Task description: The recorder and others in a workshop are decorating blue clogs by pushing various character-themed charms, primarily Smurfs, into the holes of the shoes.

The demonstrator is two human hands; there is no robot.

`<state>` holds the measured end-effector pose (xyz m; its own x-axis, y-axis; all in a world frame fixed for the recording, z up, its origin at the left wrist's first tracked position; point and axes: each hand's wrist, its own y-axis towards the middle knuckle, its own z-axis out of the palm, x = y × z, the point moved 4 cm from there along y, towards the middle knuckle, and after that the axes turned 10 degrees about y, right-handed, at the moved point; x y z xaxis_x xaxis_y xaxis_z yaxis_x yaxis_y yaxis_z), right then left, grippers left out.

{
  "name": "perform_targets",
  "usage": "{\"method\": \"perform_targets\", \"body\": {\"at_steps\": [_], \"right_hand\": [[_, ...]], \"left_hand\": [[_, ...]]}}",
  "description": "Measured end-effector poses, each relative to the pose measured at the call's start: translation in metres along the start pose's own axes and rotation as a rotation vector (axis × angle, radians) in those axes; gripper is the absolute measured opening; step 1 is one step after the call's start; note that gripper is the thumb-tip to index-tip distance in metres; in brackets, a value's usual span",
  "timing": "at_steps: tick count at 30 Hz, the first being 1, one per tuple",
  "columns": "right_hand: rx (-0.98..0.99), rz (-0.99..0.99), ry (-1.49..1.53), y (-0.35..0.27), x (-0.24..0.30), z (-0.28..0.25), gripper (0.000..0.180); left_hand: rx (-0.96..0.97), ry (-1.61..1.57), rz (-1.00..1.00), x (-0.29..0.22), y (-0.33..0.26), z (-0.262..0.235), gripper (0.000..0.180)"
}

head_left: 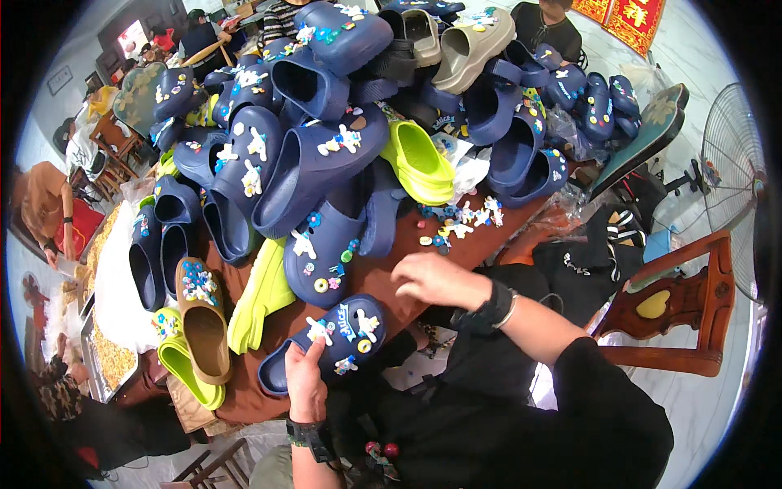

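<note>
My left hand (306, 383) grips a navy clog (336, 346) by its side, thumb on top, near the front edge of the table. White figure charms, a lettered charm and a round yellow one sit on its upper. To the right, my right hand (444, 281) hovers past the toe, fingers curled together and apart from the clog; whatever they pinch, if anything, is hidden. Beyond that hand lies a loose heap of small charms (468, 216) in white, yellow and blue. Just behind the held clog rests another decorated navy clog (322, 253).
Navy clogs (334, 147) are piled high on the brown-covered table (244, 391). Among them are lime green clogs (419, 163), a brown clog (202, 322) and a grey clog (472, 53). A wooden chair (676, 306) and a fan (733, 163) stand right. Other people sit behind and left.
</note>
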<state>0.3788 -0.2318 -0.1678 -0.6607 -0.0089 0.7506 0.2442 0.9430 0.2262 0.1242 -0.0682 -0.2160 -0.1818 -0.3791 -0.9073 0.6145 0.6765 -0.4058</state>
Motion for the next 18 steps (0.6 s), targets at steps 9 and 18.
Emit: {"method": "perform_targets", "body": {"at_steps": [9,18], "right_hand": [[-0.239,0.315,-0.307,-0.034,-0.099,-0.103,0.015],[-0.271,0.309,-0.333,-0.011,-0.127,-0.091,0.015]], "left_hand": [[-0.041,0.035,0.082,-0.001,-0.005,-0.001,0.028],[-0.061,0.038,0.1,-0.009,-0.011,0.007,0.025]]}}
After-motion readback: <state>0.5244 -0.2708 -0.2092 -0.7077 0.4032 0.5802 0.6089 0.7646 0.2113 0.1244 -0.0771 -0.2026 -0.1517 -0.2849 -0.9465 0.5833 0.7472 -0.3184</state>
